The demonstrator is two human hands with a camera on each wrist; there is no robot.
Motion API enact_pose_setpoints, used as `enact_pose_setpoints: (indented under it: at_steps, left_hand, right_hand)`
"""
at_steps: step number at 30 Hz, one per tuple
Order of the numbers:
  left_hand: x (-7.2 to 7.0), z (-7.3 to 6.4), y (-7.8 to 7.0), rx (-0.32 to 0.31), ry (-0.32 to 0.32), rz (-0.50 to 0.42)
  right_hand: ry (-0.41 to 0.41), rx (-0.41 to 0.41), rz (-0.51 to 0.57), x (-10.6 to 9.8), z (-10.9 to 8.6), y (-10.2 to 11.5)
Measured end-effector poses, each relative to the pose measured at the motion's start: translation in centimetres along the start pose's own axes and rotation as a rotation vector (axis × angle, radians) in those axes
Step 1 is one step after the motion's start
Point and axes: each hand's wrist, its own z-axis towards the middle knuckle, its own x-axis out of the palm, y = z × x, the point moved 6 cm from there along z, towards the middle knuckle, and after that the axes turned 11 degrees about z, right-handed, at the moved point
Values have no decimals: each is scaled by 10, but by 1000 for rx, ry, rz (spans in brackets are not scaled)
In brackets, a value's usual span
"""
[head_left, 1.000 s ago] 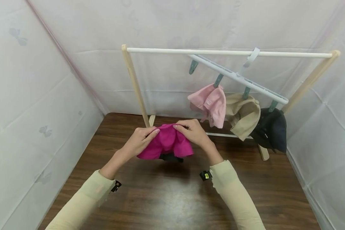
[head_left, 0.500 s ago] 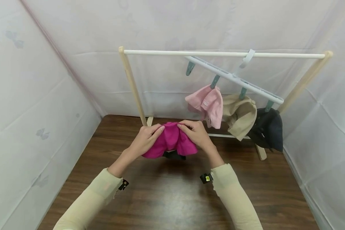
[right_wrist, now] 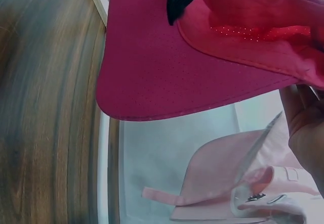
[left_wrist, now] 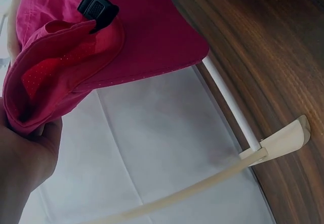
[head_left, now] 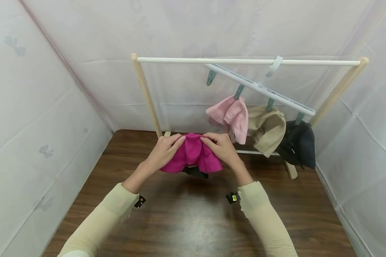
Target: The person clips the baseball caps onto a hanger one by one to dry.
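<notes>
A magenta hat with a wide flap hangs between my two hands, above the floor. My left hand pinches its upper edge on the left, thumb on the near side. On the right, my right hand pinches the same edge, a short span of cloth between them. In the left wrist view a black plastic buckle dangles by the hat's folded opening. A dark piece shows under the hat in the head view. The fingertips behind the cloth are hidden.
A pale blue clip hanger hangs from the rack's white rail. Its clips hold a pink cap, a beige cap and a black cap; one clip at its left holds nothing. White cloth walls surround the wooden floor.
Both hands have carried the magenta hat a little to the right and slightly up. The view has shifted slightly, and the hanging caps stay in place.
</notes>
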Motion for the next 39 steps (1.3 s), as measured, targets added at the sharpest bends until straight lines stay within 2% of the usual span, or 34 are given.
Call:
enact_pose_setpoints:
  at_steps: [11,20,28,35,39]
  left_hand:
    - [-1,12,-3,47,-35,49]
    - [3,20,-8,90,-21,48]
    - [0,32,-14,116,-21,60]
    - [-3,42,-17,137,-32,64]
    - [-3,48,-18,130,-12,57]
  right_hand:
    - [-45,-8,-46,-3,4,-3]
    - [-83,-11,-97,-9,4,-3]
    - [-136,-1,-121,-17,6,2]
    - [-140,13,-128,-22,10,6]
    - [-163,2,-126,-26,12,9]
